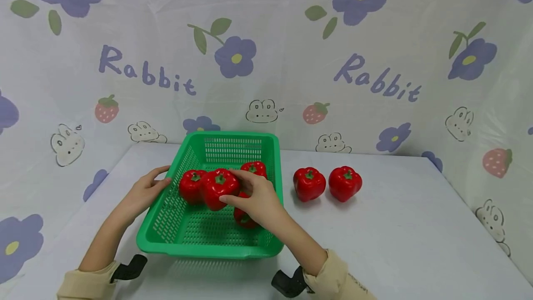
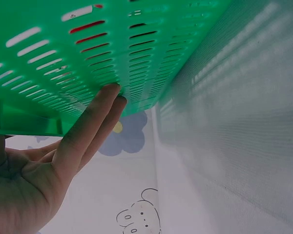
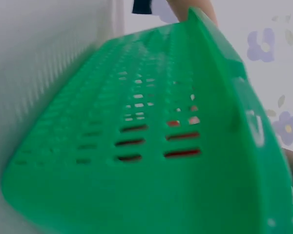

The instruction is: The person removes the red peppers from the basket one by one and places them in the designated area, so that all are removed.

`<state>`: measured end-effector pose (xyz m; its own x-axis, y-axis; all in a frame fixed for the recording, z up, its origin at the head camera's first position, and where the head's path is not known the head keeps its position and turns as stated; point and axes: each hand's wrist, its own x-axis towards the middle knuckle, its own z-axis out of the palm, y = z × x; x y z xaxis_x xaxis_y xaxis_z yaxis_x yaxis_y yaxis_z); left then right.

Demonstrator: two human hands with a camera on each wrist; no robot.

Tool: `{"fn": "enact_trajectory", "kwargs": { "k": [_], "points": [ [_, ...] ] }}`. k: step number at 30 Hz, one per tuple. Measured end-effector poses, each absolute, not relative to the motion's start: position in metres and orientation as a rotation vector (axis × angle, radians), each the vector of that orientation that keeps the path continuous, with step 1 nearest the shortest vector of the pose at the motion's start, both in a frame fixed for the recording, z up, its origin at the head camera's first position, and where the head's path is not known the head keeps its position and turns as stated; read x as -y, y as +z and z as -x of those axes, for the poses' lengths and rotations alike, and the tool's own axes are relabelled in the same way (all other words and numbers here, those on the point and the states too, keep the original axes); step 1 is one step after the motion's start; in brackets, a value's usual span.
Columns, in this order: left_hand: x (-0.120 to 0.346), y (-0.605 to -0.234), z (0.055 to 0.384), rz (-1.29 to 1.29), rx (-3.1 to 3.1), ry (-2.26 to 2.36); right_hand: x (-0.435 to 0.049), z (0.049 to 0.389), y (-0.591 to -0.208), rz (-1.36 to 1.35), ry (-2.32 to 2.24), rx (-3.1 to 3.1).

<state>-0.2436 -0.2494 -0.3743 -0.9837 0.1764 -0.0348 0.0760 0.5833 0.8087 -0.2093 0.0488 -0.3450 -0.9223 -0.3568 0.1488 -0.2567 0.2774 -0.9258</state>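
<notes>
My right hand (image 1: 259,198) pinches a red bell pepper (image 1: 218,190) between thumb and fingers, over the inside of the green basket (image 1: 210,250). Another bell pepper (image 1: 190,188) lies just left of it in the basket. Two more, a farther bell pepper (image 1: 255,167) and a nearer bell pepper (image 1: 243,219), sit at the basket's right side, partly covered by my right hand. My left hand (image 1: 145,191) rests against the basket's left side. In the left wrist view, straight fingers (image 2: 90,124) touch the slotted outer wall (image 2: 136,53). The right wrist view mostly shows the basket wall (image 3: 136,180).
Two red bell peppers, a left one (image 1: 309,184) and a right one (image 1: 345,184), stand side by side on the white table (image 1: 395,235), right of the basket. A printed curtain (image 1: 266,73) hangs behind the table's back edge.
</notes>
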Motion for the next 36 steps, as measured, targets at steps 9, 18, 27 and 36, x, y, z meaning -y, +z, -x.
{"fn": "enact_trajectory", "kwargs": {
  "k": [9,18,27,36],
  "points": [
    [0.25,-0.375,0.244,-0.208,-2.699,1.358,-0.075,0.215,-0.333,0.513,-1.813,-2.454],
    [0.249,-0.373,0.242,-0.229,-2.708,1.357,-0.11,0.226,-0.325,0.374,-1.814,-2.561],
    [0.249,-0.373,0.243,-0.23,-2.703,1.357,-0.147,0.235,-0.322,0.218,-1.829,-2.61],
    [0.251,-0.374,0.242,-0.227,-2.721,1.324,-0.185,0.237,-0.319,0.057,-1.838,-2.672]
  ]
}}
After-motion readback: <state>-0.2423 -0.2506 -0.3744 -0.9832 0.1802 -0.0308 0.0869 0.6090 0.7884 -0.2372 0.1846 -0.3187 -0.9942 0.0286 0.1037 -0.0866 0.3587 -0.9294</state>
